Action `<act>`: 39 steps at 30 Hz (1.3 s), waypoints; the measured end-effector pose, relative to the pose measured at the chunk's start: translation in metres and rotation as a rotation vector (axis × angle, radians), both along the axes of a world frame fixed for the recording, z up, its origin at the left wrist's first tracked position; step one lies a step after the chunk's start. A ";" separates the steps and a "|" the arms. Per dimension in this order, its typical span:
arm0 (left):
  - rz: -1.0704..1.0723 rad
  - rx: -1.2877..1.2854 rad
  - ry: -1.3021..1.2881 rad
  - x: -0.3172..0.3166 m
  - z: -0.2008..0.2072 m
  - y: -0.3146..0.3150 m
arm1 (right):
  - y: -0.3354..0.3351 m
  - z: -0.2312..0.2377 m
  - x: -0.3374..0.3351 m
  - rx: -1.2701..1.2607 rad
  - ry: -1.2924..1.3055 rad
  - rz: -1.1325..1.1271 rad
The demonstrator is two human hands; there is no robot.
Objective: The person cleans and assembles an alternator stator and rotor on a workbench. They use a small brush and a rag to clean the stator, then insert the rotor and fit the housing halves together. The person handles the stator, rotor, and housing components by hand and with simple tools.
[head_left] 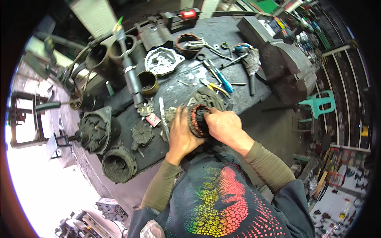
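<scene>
Currently cupping a dark, copper-wound ring [193, 123] near the edge of the dark-grey surface [174, 92] with upright left hand [181, 137]; angling curled right hand [226, 125] into its opening, hiding the exact grip.

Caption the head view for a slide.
Left hand holding a copper-wound ring, right hand at its opening, at a bench bearing pliers, a screwdriver and metal parts.

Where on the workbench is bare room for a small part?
The workbench looks bare at its far edge, between the loose copper ring and the grey box. A smaller patch lies between the pale housing and the steel ruler. It is crowded at left, with dark housings, and around the yellow pliers and blue screwdriver.
</scene>
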State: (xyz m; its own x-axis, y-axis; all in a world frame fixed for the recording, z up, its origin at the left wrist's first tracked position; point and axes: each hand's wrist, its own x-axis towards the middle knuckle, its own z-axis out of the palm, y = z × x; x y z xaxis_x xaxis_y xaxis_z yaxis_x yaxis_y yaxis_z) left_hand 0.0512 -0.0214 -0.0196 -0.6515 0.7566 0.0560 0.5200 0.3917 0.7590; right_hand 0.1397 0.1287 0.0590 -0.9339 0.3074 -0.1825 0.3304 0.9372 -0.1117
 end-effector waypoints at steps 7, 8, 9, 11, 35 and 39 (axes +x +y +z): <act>0.087 0.027 -0.035 0.007 0.003 0.000 | 0.002 -0.008 -0.005 -0.170 -0.066 0.085; 0.088 0.025 -0.015 0.009 0.003 0.001 | 0.002 -0.007 -0.004 -0.200 -0.058 0.097; 0.093 0.026 0.007 0.010 0.003 0.002 | 0.005 -0.006 -0.002 -0.221 -0.050 0.115; 0.103 0.030 -0.003 0.012 0.002 0.005 | 0.005 -0.006 -0.001 -0.224 -0.027 0.041; 0.165 -0.017 0.054 0.022 -0.006 0.005 | -0.007 -0.017 0.022 -0.227 0.034 0.143; 0.176 -0.005 0.025 0.022 -0.005 0.002 | -0.010 -0.019 0.020 -0.116 0.141 0.103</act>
State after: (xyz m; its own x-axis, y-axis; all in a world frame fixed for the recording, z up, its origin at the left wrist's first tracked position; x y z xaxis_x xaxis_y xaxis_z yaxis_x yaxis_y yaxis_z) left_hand 0.0731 -0.0189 -0.0249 -0.7721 0.6316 0.0701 0.4621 0.4822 0.7443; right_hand 0.1596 0.1186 0.0402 -0.9782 0.1930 -0.0768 0.2065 0.9434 -0.2594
